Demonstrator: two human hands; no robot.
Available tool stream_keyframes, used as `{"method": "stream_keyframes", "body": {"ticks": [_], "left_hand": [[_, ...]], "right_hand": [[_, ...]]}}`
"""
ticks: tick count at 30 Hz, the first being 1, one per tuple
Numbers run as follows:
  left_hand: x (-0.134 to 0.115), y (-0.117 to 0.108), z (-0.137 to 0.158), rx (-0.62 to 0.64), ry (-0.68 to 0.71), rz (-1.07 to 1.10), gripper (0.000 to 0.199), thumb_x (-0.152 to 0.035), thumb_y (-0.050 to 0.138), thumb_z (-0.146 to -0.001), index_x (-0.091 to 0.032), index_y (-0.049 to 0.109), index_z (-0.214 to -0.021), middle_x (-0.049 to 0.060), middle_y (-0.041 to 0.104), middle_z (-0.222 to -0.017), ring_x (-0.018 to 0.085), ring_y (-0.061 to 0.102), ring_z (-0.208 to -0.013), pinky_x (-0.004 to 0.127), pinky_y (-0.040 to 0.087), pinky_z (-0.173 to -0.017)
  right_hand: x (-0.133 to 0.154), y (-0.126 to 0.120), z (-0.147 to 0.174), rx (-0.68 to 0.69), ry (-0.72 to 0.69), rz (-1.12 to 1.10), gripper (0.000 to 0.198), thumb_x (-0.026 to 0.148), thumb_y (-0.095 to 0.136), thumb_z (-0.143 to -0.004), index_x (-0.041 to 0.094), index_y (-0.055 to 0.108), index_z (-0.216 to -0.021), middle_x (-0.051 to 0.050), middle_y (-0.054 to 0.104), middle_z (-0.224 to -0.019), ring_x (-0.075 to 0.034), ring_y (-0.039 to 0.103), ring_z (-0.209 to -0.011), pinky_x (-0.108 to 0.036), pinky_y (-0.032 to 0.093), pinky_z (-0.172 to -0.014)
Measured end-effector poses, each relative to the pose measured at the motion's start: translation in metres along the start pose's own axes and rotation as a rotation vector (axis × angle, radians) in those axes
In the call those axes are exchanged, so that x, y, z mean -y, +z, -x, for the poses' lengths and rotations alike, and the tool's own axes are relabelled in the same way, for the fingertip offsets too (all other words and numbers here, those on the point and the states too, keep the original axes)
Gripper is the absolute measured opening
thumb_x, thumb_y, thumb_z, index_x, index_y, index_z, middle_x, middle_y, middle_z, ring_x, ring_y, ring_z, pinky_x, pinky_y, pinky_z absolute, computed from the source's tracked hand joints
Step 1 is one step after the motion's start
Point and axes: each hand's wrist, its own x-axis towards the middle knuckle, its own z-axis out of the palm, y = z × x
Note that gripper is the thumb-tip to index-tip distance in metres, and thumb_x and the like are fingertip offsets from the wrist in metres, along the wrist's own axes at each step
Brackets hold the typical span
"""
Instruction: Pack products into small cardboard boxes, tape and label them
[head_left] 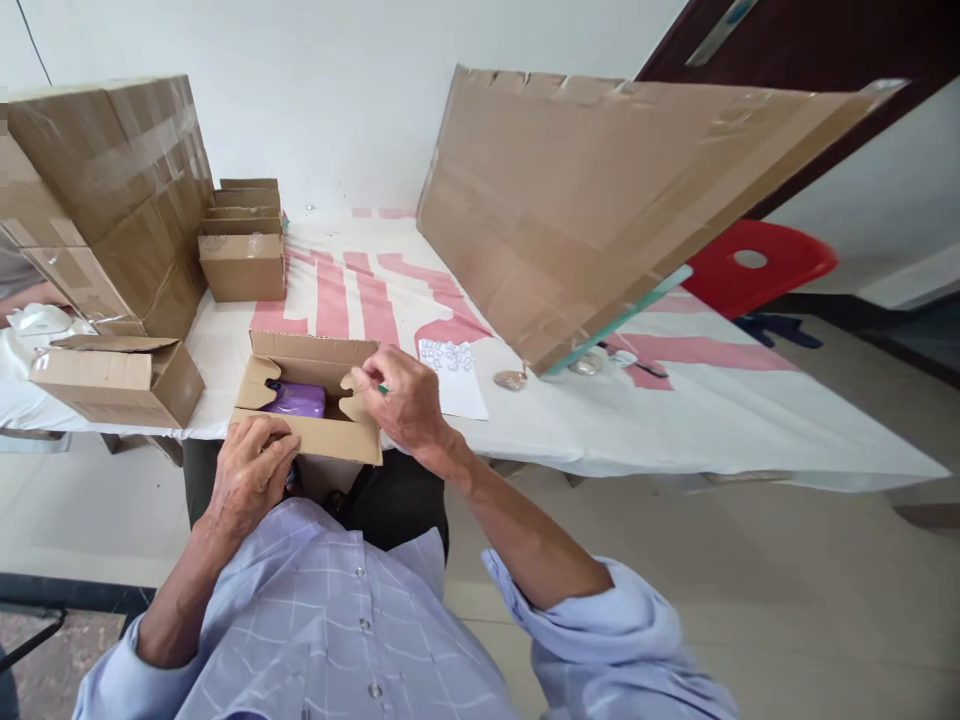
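An opened small cardboard box (337, 440) rests at the table's front edge, its flaps up. Inside lies a purple packet (298, 400) with a shiny surface, partly covered by the left side flap. My left hand (255, 468) grips the front panel near its left corner, fingers bent over the cardboard. At the right side flap is my right hand (405, 400), its fingers closed in a pinch. A small green bit shows between those fingers; what it belongs to is hidden.
Taped large cartons (142, 200) stand at the left, beside several small boxes (244, 265) and another open box (97, 375). A printed sheet (457, 380) lies right of my box. A large cardboard panel (600, 190) leans over the table; tape rolls (511, 380) and a red chair (772, 262) are nearby.
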Motion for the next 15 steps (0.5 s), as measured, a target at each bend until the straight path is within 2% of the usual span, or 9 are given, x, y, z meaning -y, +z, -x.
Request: {"method": "stream_keyframes", "body": {"ticks": [3,7,9,11,15], "left_hand": [[-0.003,0.004,-0.001,-0.008,-0.017,0.032,0.016,-0.012,0.064,-0.104,-0.022,0.076,-0.107,0.007,0.075,-0.104,0.023,0.068,-0.098,0.038,0.05,-0.087],[0.001,-0.002,0.0,0.026,-0.047,0.032,0.01,-0.028,0.073,-0.103,-0.022,0.076,-0.11,0.01,0.075,-0.117,0.025,0.07,-0.105,0.042,0.054,-0.093],[0.015,-0.005,0.002,-0.032,-0.149,0.013,0.023,-0.039,0.08,-0.098,-0.022,0.077,-0.114,0.013,0.071,-0.131,0.03,0.069,-0.118,0.049,0.055,-0.101],[0.036,-0.003,0.005,-0.097,-0.285,0.038,0.036,-0.045,0.085,-0.092,-0.023,0.078,-0.12,0.015,0.065,-0.142,0.035,0.066,-0.128,0.054,0.056,-0.107],[0.075,0.015,0.017,-0.05,-0.427,0.233,0.045,-0.04,0.085,-0.084,-0.023,0.076,-0.124,0.014,0.06,-0.145,0.035,0.066,-0.133,0.053,0.058,-0.113]], "right_hand": [[0.025,0.0,-0.008,0.276,-0.182,0.047,0.024,0.035,0.056,-0.109,0.023,0.072,-0.095,-0.01,0.076,-0.102,-0.024,0.068,-0.093,-0.036,0.05,-0.086],[0.037,0.019,-0.038,0.655,-0.145,0.316,0.021,0.039,0.076,-0.1,0.019,0.077,-0.105,-0.016,0.078,-0.118,-0.032,0.072,-0.107,-0.039,0.05,-0.087],[0.038,0.03,-0.051,0.74,-0.123,0.387,0.019,0.034,0.083,-0.093,0.019,0.078,-0.103,-0.017,0.079,-0.116,-0.034,0.073,-0.109,-0.039,0.05,-0.088],[0.038,0.039,-0.058,0.765,-0.131,0.403,0.017,0.026,0.085,-0.088,0.019,0.078,-0.102,-0.017,0.08,-0.114,-0.034,0.073,-0.109,-0.037,0.049,-0.088],[0.037,0.044,-0.058,0.8,-0.156,0.423,0.018,0.02,0.079,-0.09,0.016,0.078,-0.108,-0.017,0.078,-0.121,-0.032,0.072,-0.112,-0.035,0.046,-0.087]]}}
